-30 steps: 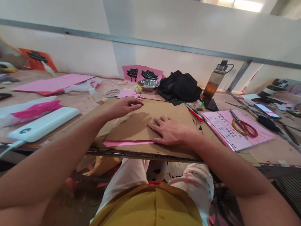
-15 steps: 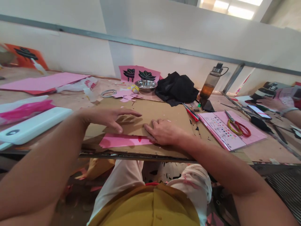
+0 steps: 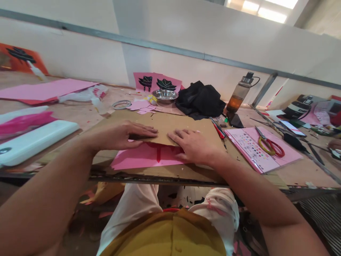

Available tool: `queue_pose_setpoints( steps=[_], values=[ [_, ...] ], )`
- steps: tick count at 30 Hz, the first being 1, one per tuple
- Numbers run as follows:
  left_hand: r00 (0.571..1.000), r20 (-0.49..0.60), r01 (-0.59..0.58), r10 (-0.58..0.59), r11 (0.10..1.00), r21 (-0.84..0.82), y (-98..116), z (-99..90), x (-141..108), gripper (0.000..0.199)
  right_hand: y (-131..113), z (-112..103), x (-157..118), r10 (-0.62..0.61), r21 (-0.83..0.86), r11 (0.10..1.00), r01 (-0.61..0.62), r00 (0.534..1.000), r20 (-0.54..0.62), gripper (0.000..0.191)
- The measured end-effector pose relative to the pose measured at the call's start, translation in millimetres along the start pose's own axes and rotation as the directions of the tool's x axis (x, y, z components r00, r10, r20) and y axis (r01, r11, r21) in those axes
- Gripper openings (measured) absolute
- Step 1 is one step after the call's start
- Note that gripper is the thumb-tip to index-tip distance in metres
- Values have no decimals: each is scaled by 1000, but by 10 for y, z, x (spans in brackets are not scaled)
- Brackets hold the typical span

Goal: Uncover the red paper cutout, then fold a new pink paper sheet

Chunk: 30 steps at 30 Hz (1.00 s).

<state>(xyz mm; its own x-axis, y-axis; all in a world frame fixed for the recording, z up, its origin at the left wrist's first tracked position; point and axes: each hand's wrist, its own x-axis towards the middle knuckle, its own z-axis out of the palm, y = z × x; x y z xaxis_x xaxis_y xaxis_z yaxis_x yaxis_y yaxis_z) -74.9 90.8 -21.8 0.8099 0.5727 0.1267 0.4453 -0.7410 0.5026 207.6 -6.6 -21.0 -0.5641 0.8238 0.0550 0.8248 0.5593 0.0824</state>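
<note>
A brown cardboard sheet lies in front of me, its near edge slightly raised. From under that edge a pink paper sheet sticks out, bearing a red strip. My left hand rests on the left of the cardboard with straight fingers, its thumb along the near edge. On the right, my right hand lies on the cardboard with fingers spread and its thumb low by the pink paper. How far the pink paper reaches under the cardboard is hidden.
A white case stands left. Behind are a metal bowl, black cloth and a bottle. Red-handled cutters, scissors and a pink printed sheet lie right. A co-worker's hand shows at far right.
The cardboard's near edge has shifted away from me, so more pink paper and red strip shows. My left hand has come down onto the cardboard; my right has moved slightly right.
</note>
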Motion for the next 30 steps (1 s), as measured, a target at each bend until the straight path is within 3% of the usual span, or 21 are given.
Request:
queue_pose_setpoints(
  steps=[2,4,5,7,9,10,12,13,15,17,19,20,25,30],
  values=[
    [987,-150,-49,54,998,37,52,-9,-16,32,32,-66,-5,80,-21,997,-79,997,16,52],
    [910,-398,-81,119,990,112,121,-2,-27,19,70,-174,-20,144,-36,989,-144,990,-2,51],
    [833,-535,-72,140,987,147,156,6,-30,14,96,-237,-37,175,-36,984,-176,984,-40,52],
    [630,-763,-24,146,985,169,206,16,-25,18,165,-358,-93,245,-16,968,-250,957,-154,53],
    [432,-895,8,113,992,129,205,9,-8,33,252,-451,-168,300,25,952,-305,916,-264,55],
    [357,-930,6,88,995,97,185,-1,4,41,297,-483,-206,313,51,948,-314,896,-316,53],
    [285,-958,-9,12,1000,9,119,-28,28,51,377,-521,-272,320,95,946,-309,853,-411,48],
    [281,-959,-8,-38,999,-42,86,-38,39,52,408,-530,-297,318,112,947,-300,837,-445,45],
    [336,-931,35,-139,990,-135,38,-42,60,40,444,-540,-328,307,132,951,-278,819,-486,43],
    [447,-865,131,-228,973,-189,25,-18,83,26,453,-547,-341,295,143,956,-258,813,-503,42],
    [556,-780,236,-287,954,-184,36,22,109,24,446,-558,-345,294,148,956,-254,805,-516,42],
    [589,-749,273,-303,947,-169,44,41,120,25,442,-566,-346,298,152,955,-256,800,-521,41],
    [674,-665,360,-321,929,-83,34,53,137,29,420,-617,-364,341,208,940,-270,774,-534,38],
    [743,-580,402,-333,916,-12,-84,36,158,24,400,-623,-368,352,230,935,-271,791,-501,39]
  ],
)
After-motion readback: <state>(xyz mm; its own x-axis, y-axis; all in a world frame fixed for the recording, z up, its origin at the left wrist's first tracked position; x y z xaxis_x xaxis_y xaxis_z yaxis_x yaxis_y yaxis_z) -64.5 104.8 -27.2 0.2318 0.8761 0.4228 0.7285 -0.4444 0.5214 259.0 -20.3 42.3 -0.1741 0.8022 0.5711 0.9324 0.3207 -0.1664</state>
